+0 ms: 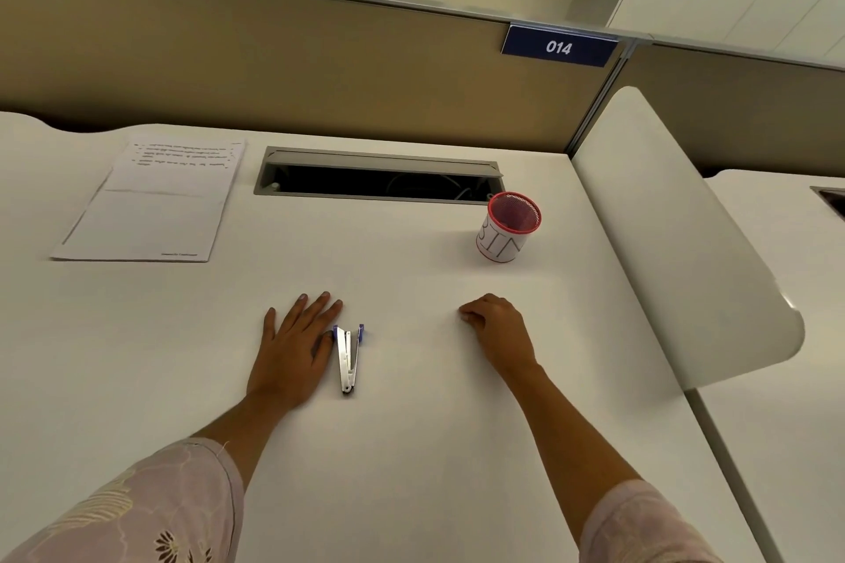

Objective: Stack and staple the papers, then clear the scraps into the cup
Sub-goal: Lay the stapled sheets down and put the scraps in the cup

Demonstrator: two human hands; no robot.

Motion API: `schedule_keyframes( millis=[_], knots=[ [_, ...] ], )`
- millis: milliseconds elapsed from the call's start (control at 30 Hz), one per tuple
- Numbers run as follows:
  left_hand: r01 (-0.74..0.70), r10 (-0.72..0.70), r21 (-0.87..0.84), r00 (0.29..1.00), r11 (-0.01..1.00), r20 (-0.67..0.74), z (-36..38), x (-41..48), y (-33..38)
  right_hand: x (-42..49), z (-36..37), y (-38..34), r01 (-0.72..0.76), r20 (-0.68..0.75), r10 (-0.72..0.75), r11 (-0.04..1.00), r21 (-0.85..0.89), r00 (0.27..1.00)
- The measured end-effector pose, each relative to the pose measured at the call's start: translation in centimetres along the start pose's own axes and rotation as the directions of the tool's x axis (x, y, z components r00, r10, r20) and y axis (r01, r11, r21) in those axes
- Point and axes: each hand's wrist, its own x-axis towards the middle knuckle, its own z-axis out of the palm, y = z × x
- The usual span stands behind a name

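A stack of white papers [146, 201] with a few printed lines lies flat at the far left of the white desk [411, 425]. A silver stapler [348, 357] with blue tips lies in the middle, pointing away from me. My left hand [292, 347] rests flat on the desk, fingers spread, its thumb side touching the stapler. My right hand [500, 329] rests palm down to the right, fingers curled under, holding nothing that I can see. A red mesh cup [507, 229] with a white label reading BIN stands at the far right. No scraps are visible.
An open cable slot [379, 178] runs across the back of the desk. A tan partition with a blue 014 sign [558, 47] stands behind. A white curved divider [686, 242] borders the desk on the right.
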Motion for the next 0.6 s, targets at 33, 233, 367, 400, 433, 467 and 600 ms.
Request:
schedule_keyframes(
  millis=[33, 233, 367, 400, 433, 467, 600],
  knots=[
    [0.001, -0.001, -0.004, 1.0, 1.0, 0.001, 0.0, 0.0, 0.0, 0.0, 0.1, 0.0, -0.002, -0.009, 0.001, 1.0, -0.013, 1.0],
    [0.002, -0.002, 0.012, 1.0, 1.0, 0.011, 0.1, 0.1, -0.1, -0.4, -0.5, 0.8, -0.052, -0.08, 0.052, 0.999, -0.004, 0.995],
    [0.0, 0.0, 0.009, 1.0, 1.0, 0.01, 0.1, 0.0, -0.1, -1.2, -1.2, 1.5, -0.13, -0.197, 0.142, 0.989, 0.075, 0.97],
    [-0.002, 0.002, 0.009, 1.0, 1.0, 0.009, 0.1, 0.0, -0.1, -1.4, -1.3, 1.6, -0.135, -0.211, 0.143, 0.989, 0.054, 0.967],
    [-0.003, 0.003, 0.009, 1.0, 1.0, 0.008, 0.1, 0.1, -0.1, -1.6, -1.3, 1.7, -0.132, -0.223, 0.133, 0.991, 0.022, 0.966],
    [-0.002, 0.002, 0.008, 1.0, 1.0, 0.009, 0.2, 0.1, -0.1, -1.8, -1.2, 1.8, -0.122, -0.236, 0.116, 0.993, -0.011, 0.965],
    [0.004, -0.005, 0.016, 1.0, 1.0, 0.015, 0.2, 0.1, -0.2, -2.6, -0.7, 1.9, -0.103, -0.266, 0.062, 0.984, -0.143, 0.962]
  ],
)
